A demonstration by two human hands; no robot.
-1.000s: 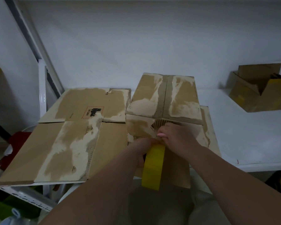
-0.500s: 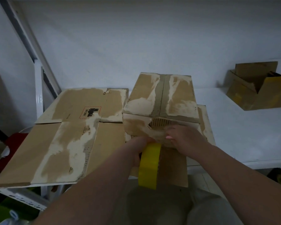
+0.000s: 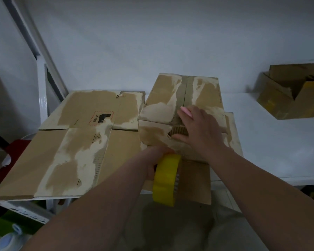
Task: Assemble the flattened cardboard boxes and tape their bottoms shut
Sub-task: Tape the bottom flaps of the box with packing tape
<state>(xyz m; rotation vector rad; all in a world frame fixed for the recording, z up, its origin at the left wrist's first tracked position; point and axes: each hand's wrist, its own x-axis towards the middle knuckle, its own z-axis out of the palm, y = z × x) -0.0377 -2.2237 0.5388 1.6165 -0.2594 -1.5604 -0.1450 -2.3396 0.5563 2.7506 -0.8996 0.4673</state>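
Head view: grips yellow tape roll with left hand at near edge of assembled box, standing bottom-up on shelf beside flattened boxes. Presses right hand, fingers straight, flat on centre seam. Risks tape wrinkling or drifting off seam if pulled skewed; torn near flap may lift. Versus a second ago: right hand further up seam, no longer curled at edge

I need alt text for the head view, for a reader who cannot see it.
A person's right hand presses flat on the assembled box while the left hand grips a yellow tape roll; flattened cardboard lies to its left.
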